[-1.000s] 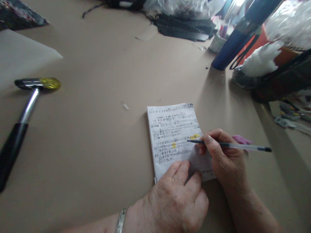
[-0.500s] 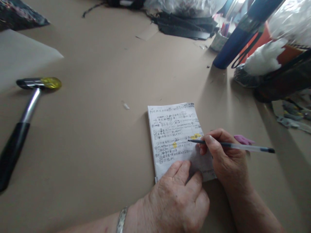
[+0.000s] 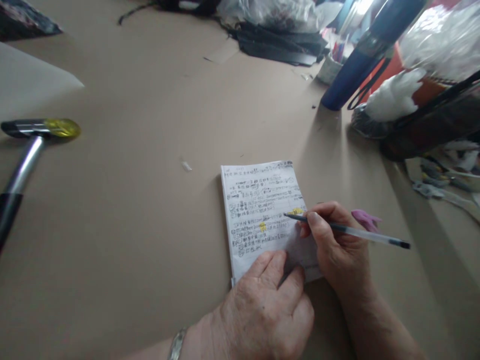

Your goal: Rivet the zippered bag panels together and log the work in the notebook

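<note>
A small notepad (image 3: 249, 200) lies on the table, its top page covered in handwriting with some yellow highlighting. My right hand (image 3: 339, 245) pinches a pen (image 3: 360, 233) with a clear barrel and dark ends. The pen's tip is at the page, beside the yellow mark on the right; whether it touches cannot be made out. Across the pad's lower part rests my left hand (image 3: 268, 305), palm down, fingers bent and partly spread, with a bracelet at the wrist. It covers the bottom of the page, and its fingertips are partly hidden.
A small purple object (image 3: 365, 220) lies behind my right hand. To the left is a hammer (image 3: 22, 165) with a yellow head end, near a white sheet (image 3: 33, 75). A blue cylinder (image 3: 360, 65), black strips (image 3: 281, 45) and a dark pouch-like item (image 3: 427, 115) stand or lie toward the back right.
The whole scene has shifted slightly left in view. My right hand keeps the pen near the same written line, and my left hand stays on the notepad.
</note>
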A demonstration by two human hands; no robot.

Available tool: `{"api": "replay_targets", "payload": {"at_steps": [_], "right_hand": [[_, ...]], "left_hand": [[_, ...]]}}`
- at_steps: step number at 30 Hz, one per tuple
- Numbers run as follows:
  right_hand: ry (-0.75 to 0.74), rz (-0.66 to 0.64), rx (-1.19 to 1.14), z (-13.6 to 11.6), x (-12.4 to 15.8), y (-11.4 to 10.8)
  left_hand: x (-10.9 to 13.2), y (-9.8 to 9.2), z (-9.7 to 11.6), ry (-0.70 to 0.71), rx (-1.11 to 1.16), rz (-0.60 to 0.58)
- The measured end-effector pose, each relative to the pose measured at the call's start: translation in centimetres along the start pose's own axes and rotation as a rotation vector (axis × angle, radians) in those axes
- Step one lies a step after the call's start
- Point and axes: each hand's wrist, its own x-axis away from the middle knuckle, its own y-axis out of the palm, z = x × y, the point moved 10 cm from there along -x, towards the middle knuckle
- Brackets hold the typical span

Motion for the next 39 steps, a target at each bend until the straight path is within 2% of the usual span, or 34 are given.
{"api": "replay_targets", "payload": {"at_steps": [4,9,12,15,19,24,26,28,31,35,39], "right_hand": [[0.008,0.053,-0.019,0.1,-0.4,-0.7],[0.042,0.084,-0.055,0.5,-0.6,-1.0],[0.069,0.111,-0.1,1.1,-0.6,-1.4],[0.086,0.16,-0.201,1.6,-0.7,-1.9],[0.029,0.205,-0.249,1.2,-0.9,-2.5],[0.009,0.226,-0.112,1.2,-1.3,-3.6],[0.016,0.237,-0.075,1.4,-1.5,-4.0],[0.029,0.218,-0.067,1.6,-1.6,-3.8],[0.039,0.188,-0.106,1.9,-1.6,-3.2],[0.033,0.172,-0.1,1.7,-1.5,-2.9],[0.034,0.169,-0.085,1.6,-1.5,-2.9]], "left_hand": [[0.3,0.3,-0.3,-0.01,-0.018,0.002],[1.0,0.3,-0.1,0.037,-0.039,0.14],[1.1,0.4,-0.2,0.028,-0.036,0.155],[0.8,0.4,-0.2,0.01,-0.054,0.092],[0.5,0.7,-0.5,-0.033,-0.066,-0.013],[0.9,0.7,-0.4,-0.003,-0.075,0.068],[1.1,1.1,-0.5,-0.004,-0.081,0.056],[1.2,1.4,-0.6,-0.01,-0.084,0.039],[1.1,0.8,-0.5,0.002,-0.09,0.077],[0.8,1.4,-0.8,-0.032,-0.072,-0.055],[0.9,1.3,-0.6,-0.023,-0.072,-0.079]]}}
